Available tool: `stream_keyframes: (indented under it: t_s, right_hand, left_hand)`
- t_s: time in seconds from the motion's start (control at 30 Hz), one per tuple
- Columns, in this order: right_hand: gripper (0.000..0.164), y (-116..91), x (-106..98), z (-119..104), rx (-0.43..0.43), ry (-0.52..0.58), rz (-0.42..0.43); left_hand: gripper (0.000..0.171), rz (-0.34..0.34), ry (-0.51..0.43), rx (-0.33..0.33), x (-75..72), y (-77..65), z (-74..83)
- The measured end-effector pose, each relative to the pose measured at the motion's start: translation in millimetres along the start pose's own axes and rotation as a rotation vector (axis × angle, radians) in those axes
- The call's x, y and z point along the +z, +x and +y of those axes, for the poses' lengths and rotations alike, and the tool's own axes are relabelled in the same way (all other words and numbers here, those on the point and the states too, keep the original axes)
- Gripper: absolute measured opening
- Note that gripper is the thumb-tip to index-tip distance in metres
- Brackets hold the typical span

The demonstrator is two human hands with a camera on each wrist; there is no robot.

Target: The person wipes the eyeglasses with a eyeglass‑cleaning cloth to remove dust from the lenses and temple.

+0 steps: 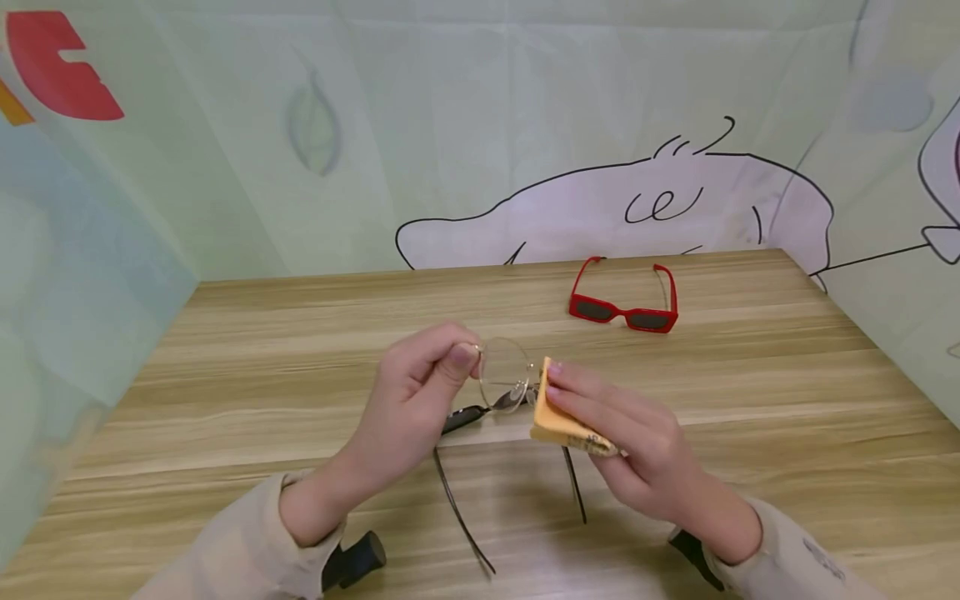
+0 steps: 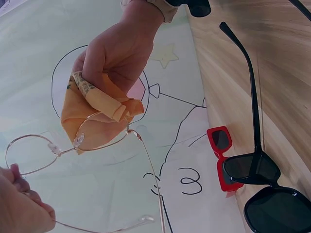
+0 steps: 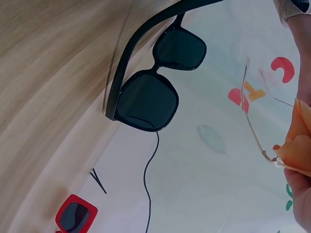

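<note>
My left hand (image 1: 420,392) pinches thin gold-rimmed eyeglasses (image 1: 504,340) near the hinge at one end of the frame. My right hand (image 1: 637,433) grips a folded orange cloth (image 1: 566,421) with printed lettering along its edge. In the left wrist view, the cloth (image 2: 73,111) wraps around one lens of the eyeglasses (image 2: 34,137), while the other lens is uncovered. The eyeglasses are held up above the table with their temples (image 3: 250,124) unfolded. Below the hands lie black sunglasses (image 3: 148,99) with dark lenses, partly hidden in the head view.
Red-framed sunglasses (image 1: 622,315) stand toward the back right of the wood-grain table (image 1: 300,333), temples unfolded. A printed backdrop (image 1: 450,125) with cartoon drawings rises behind the table and along its sides. Black devices (image 1: 360,560) sit at both wrists.
</note>
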State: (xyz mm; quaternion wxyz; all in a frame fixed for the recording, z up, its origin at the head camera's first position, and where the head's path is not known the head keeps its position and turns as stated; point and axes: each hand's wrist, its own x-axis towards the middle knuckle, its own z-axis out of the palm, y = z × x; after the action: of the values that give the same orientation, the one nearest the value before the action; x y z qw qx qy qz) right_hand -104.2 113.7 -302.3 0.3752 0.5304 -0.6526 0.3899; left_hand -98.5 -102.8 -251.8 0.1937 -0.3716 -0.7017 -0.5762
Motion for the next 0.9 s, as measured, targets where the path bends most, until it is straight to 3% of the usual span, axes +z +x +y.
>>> stream_keyframes:
  t_s: [0.33, 0.53, 0.63, 0.8, 0.9]
  right_hand:
    - [0.024, -5.6, -2.8, 1.6, -0.203, 0.069, -0.113]
    - [0.029, -10.7, -6.9, 1.3, -0.208, 0.091, -0.154]
    - [0.024, -9.8, -8.3, 0.0, -0.214, 0.099, -0.084]
    - [0.024, -4.0, -10.2, -1.5, -0.173, 0.036, 0.165]
    - [0.023, 0.1, -10.4, -0.8, -0.089, 0.001, 0.192]
  left_hand:
    - [0.022, 0.035, -0.001, -0.018, -4.6, 0.7, 0.7]
    - [0.024, 0.058, -0.01, -0.025, -8.4, 1.0, 1.8]
    - [0.025, 0.063, -0.01, -0.028, -9.3, 0.6, 2.1]
    - [0.024, 0.061, -0.004, -0.018, -9.3, 0.5, 0.8]
    - [0.023, 0.058, -0.014, -0.016, -7.5, 0.4, 0.2]
